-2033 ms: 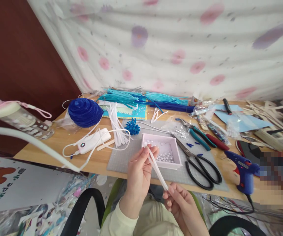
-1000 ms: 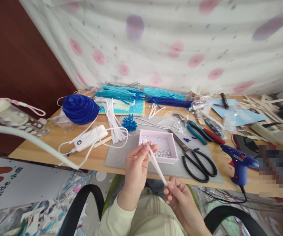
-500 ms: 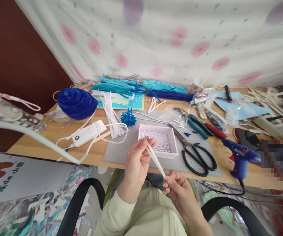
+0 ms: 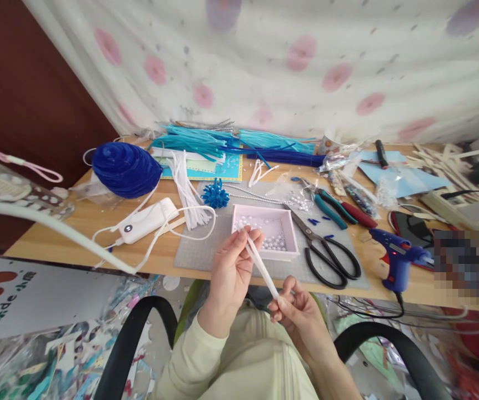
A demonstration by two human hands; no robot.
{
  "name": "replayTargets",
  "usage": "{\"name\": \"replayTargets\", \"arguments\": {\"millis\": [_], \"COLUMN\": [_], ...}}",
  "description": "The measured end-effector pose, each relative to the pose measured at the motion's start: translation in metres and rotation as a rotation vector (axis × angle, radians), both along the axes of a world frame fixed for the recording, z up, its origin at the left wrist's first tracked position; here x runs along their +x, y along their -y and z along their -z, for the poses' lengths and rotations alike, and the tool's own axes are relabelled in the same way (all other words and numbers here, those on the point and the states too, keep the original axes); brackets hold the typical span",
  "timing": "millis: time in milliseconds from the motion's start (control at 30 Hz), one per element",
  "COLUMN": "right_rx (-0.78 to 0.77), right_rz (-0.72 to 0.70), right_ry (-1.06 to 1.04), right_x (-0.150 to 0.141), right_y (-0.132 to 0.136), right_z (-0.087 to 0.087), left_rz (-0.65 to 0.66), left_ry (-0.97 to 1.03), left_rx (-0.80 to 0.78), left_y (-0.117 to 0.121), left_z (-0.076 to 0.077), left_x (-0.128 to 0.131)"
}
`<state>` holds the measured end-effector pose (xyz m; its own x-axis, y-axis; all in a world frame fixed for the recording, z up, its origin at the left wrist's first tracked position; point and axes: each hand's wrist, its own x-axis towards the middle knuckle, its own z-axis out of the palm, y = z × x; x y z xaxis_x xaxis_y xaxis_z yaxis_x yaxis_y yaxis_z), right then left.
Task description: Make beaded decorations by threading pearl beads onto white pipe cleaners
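Observation:
My left hand (image 4: 230, 272) pinches the upper end of a white pipe cleaner (image 4: 261, 266), folded into a narrow double strand. My right hand (image 4: 295, 314) pinches its lower end, just below the table edge and above my lap. The strand slants from upper left to lower right between the two hands. Right behind my left hand stands a pale pink tray (image 4: 290, 229) with several white pearl beads (image 4: 272, 242) in it, on a grey cutting mat (image 4: 206, 244).
Black scissors (image 4: 327, 256), teal and red pliers (image 4: 334, 206) and a blue glue gun (image 4: 398, 260) lie right of the tray. To the left are a white power bank (image 4: 144, 221) with cable, white pipe cleaners (image 4: 187, 194), a blue pipe-cleaner dome (image 4: 125, 169) and a small blue flower (image 4: 215, 195). A chair armrest (image 4: 135, 339) is below.
Both hands keep hold of the white strand. My right hand has shifted slightly left and curled its fingers more; the view has tilted a little, moving the table up in the picture.

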<state>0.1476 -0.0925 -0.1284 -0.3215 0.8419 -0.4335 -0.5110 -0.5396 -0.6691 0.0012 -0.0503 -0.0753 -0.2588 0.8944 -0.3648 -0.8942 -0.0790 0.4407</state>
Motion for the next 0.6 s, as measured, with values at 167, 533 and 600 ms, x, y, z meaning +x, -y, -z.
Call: {"name": "replayTargets", "arguments": {"millis": [167, 533, 600], "right_rx": [-0.015, 0.292, 0.334], "right_rz": [-0.017, -0.255, -0.291], "right_ry": [-0.048, 0.114, 0.17], "right_x": [0.003, 0.008, 0.007], "right_y": [0.005, 0.002, 0.004], "right_z": [0.014, -0.007, -0.013], "left_rz": [0.003, -0.045, -0.066], "left_ry": [-0.007, -0.033, -0.077], "left_rx": [0.007, -0.025, -0.033], "left_y": [0.002, 0.0, 0.0], "left_z": [-0.001, 0.003, 0.002], "left_x": [0.0, 0.006, 0.009]}}
